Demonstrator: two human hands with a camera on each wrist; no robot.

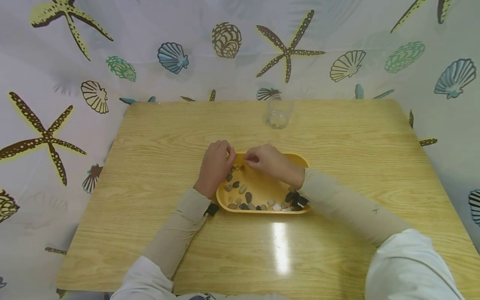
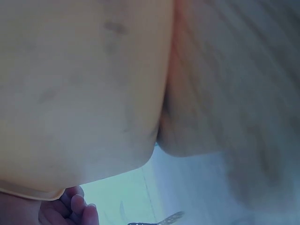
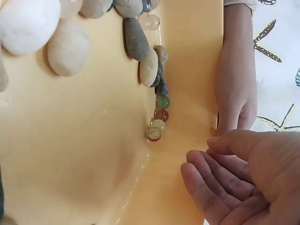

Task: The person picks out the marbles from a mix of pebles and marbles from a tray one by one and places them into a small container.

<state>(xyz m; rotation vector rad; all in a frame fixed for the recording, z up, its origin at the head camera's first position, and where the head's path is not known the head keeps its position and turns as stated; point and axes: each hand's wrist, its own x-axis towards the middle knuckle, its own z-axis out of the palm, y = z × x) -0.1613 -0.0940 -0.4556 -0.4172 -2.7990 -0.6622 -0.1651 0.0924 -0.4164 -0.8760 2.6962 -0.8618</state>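
Observation:
A yellow oval tray (image 1: 262,179) lies on the table. My left hand (image 1: 215,168) is at its far left corner, fingers curled at the rim; in the left wrist view the curled fingers (image 2: 82,208) show beside the tray's edge. Over the tray's far part hovers my right hand (image 1: 271,161), loosely bent, with nothing between thumb and fingers in the right wrist view. Several glass marbles (image 3: 161,115) line the left wall in a row, following on from small stones. Grey and pale pebbles (image 1: 248,197) lie along the left and near sides.
A clear glass (image 1: 278,116) stands on the wooden table (image 1: 168,146) behind the tray. A curtain (image 1: 135,25) printed with shells and starfish hangs around the far and side edges. A white pebble (image 3: 29,26) shows among the stones.

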